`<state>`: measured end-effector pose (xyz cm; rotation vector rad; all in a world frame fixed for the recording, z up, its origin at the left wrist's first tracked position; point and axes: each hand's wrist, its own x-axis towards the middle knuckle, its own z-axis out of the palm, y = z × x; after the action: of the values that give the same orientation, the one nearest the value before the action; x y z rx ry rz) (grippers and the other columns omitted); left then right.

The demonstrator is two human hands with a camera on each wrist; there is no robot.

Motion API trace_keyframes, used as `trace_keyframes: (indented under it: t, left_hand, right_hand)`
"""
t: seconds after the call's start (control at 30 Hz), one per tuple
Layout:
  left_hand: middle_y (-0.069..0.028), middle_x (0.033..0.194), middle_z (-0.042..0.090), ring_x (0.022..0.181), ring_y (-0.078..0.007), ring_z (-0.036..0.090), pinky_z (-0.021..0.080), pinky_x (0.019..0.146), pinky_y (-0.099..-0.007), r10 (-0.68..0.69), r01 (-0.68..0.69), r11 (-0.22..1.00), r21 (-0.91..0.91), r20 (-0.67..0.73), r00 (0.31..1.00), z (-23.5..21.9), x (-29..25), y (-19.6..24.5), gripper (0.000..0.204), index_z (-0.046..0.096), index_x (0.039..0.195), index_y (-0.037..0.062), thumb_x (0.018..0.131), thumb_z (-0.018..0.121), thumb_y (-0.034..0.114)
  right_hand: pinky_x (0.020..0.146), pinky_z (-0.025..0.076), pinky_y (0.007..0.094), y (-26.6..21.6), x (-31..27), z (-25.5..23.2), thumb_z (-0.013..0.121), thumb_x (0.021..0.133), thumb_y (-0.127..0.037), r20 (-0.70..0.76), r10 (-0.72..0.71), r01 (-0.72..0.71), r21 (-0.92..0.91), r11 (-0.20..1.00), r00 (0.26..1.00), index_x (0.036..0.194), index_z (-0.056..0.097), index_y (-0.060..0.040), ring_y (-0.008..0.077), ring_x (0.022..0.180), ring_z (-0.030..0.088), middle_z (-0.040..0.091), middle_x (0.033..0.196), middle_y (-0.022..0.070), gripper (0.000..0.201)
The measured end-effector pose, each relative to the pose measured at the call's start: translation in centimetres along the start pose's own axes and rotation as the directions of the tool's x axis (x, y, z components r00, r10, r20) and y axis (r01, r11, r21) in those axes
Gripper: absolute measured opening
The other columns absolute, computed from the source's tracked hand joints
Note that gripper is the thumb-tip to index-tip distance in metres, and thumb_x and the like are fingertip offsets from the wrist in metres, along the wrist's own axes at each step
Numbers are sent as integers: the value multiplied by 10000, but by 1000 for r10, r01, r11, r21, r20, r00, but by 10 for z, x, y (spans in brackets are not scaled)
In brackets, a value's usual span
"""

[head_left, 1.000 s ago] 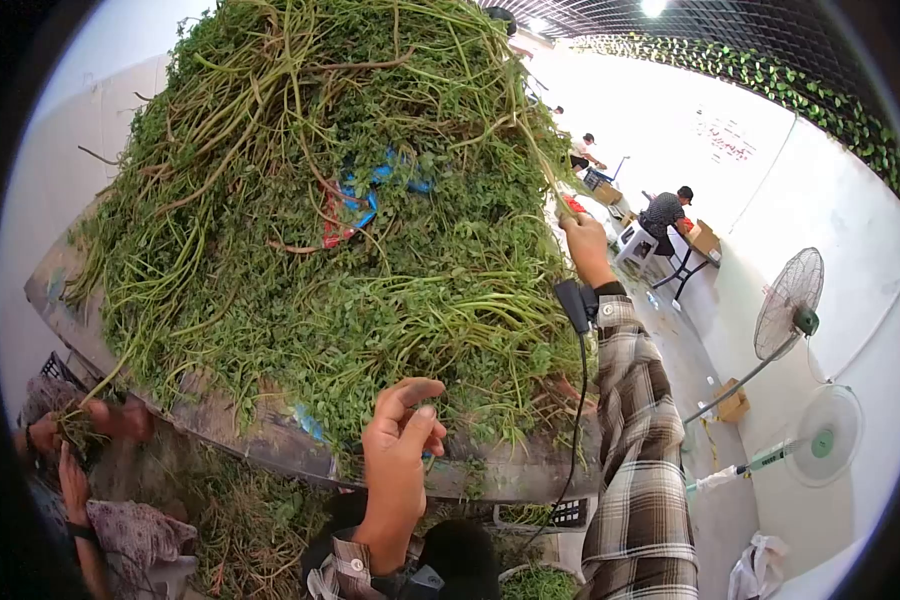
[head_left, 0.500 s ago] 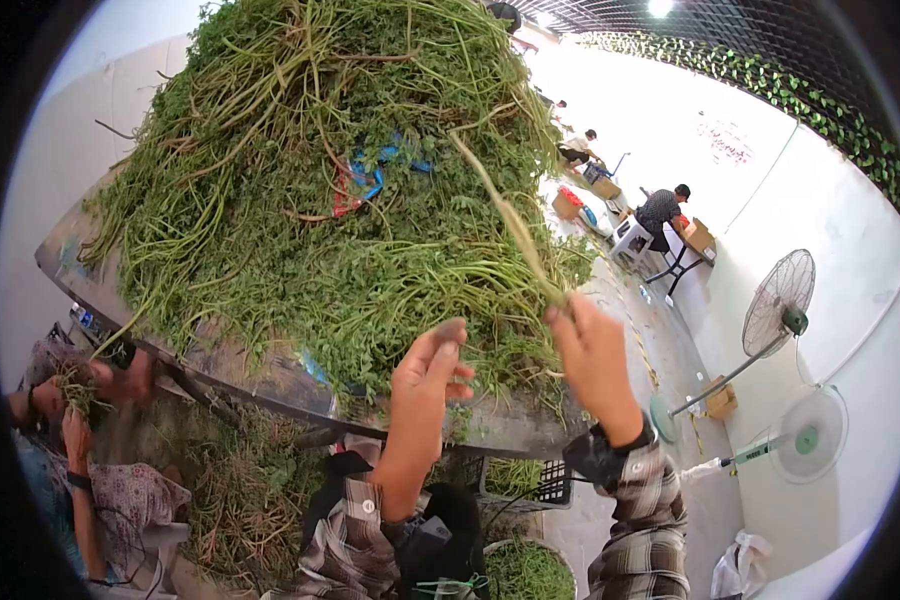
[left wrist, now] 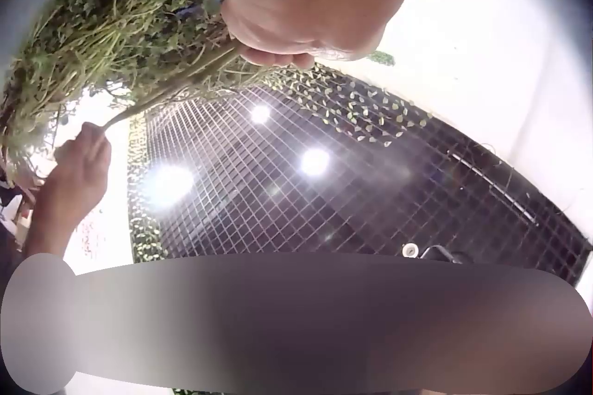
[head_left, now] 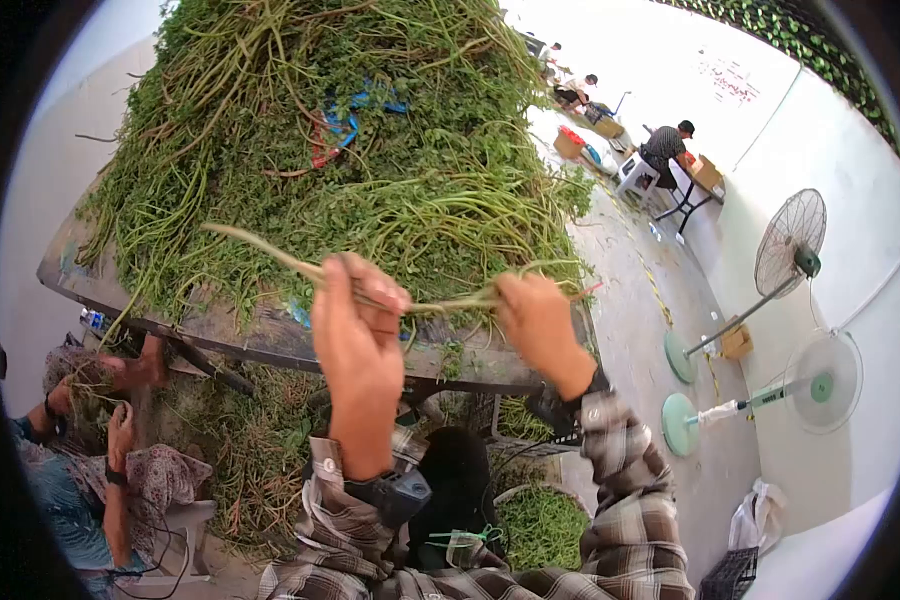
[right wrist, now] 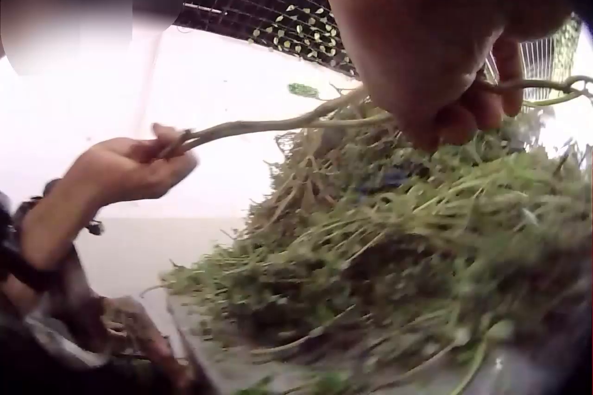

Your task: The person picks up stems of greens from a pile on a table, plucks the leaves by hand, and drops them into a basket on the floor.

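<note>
A long pale-green plant stem [head_left: 435, 305] stretches between both hands in front of the pile's near edge. My left hand [head_left: 355, 345] pinches it near one end, thumb and fingers meeting on it, as the right wrist view shows on the stem [right wrist: 250, 126]. The thick end sticks out to the left beyond that hand. Fingers curled, my right hand [head_left: 545, 325] grips the stem farther along; thin forked shoots come out past it to the right. Behind both hands rises a big heap of leafy green stalks [head_left: 270, 200], with blue and red plastic strips [head_left: 342, 125] in it.
The heap lies on a dark tabletop [head_left: 260, 340]. Below stand a black crate [head_left: 535, 440] and a round tub of greens [head_left: 540, 525]. A seated person [head_left: 80, 500] handles stalks at left. Standing fans [head_left: 790, 245] and people at far tables are to the right.
My right hand has drawn the stem away from the heap and down toward me. The left hand, earlier free of it, has come up and taken hold of the stem.
</note>
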<state>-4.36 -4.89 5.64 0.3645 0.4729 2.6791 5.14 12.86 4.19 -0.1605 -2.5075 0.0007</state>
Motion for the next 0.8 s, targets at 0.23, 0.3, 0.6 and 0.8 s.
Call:
trace_keyframes:
  t: [0.23, 0.3, 0.6, 0.8]
  left_hand:
    - [-27, 716, 484, 678, -142, 465, 411, 677, -296, 122, -120, 981, -154, 1, 993, -1, 3, 6, 258, 449, 867, 73, 969, 365, 294]
    - [-68, 821, 567, 793, -189, 559, 459, 789, -324, 173, -176, 977, -122, -31, 984, 3, 2, 7, 274, 482, 949, 51, 967, 363, 297]
    - [-127, 989, 599, 936, -230, 584, 492, 876, -349, 263, -241, 957, -164, 129, 956, -25, 12, 15, 299, 506, 1028, 35, 964, 354, 284]
    - [-117, 979, 600, 938, -223, 581, 496, 853, -344, 308, -303, 946, -118, 28, 951, -30, 16, 20, 288, 510, 1006, 43, 960, 369, 289]
  right_hand:
    - [566, 381, 372, 43, 73, -65, 555, 769, -74, -265, -135, 72, -236, 969, 955, 939, 589, -141, 280, 640, 512, 523, 650, 114, 186]
    - [570, 385, 370, 25, 87, -92, 559, 763, -69, -327, -212, 122, -274, 954, 921, 948, 589, -143, 272, 642, 514, 535, 668, 112, 201]
    - [586, 427, 396, 56, 63, -58, 576, 816, -170, -237, -29, -26, -225, 974, 971, 889, 576, -89, 305, 671, 555, 560, 707, 126, 110]
    - [600, 422, 419, 92, 59, -35, 558, 824, -210, -145, 184, -199, -99, 975, 972, 835, 566, -58, 342, 701, 551, 563, 689, 151, 153]
